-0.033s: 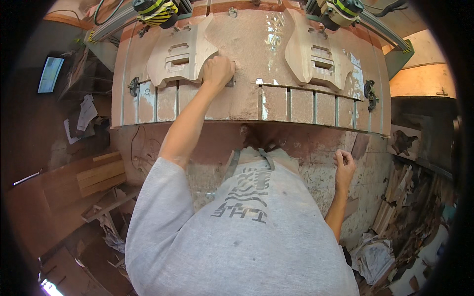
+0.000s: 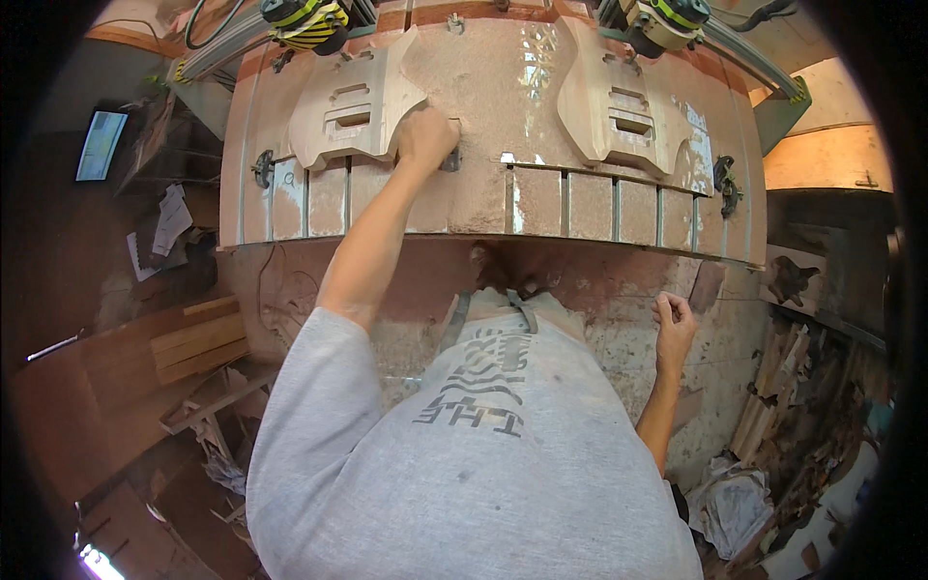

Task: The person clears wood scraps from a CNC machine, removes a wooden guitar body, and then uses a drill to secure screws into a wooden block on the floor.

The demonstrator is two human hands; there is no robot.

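Note:
My left hand (image 2: 425,137) is closed at the inner edge of a pale carved wooden body (image 2: 358,92) with recessed pockets, beside a small dark piece (image 2: 450,160) on the dust-covered machine bed (image 2: 474,87); my fingers hide what they grip. A similar wooden body (image 2: 609,97) lies on the right of the bed. My right hand (image 2: 674,319) hangs in front of the bed's near edge with fingertips curled together and nothing visible in them.
Two machine heads (image 2: 304,24) on metal gantries hang over the far edge. Dark clamps (image 2: 727,184) sit at both sides. A lit screen (image 2: 99,145) and papers (image 2: 169,217) are at left, stacked boards (image 2: 198,343) below them, wood offcuts (image 2: 773,387) at lower right.

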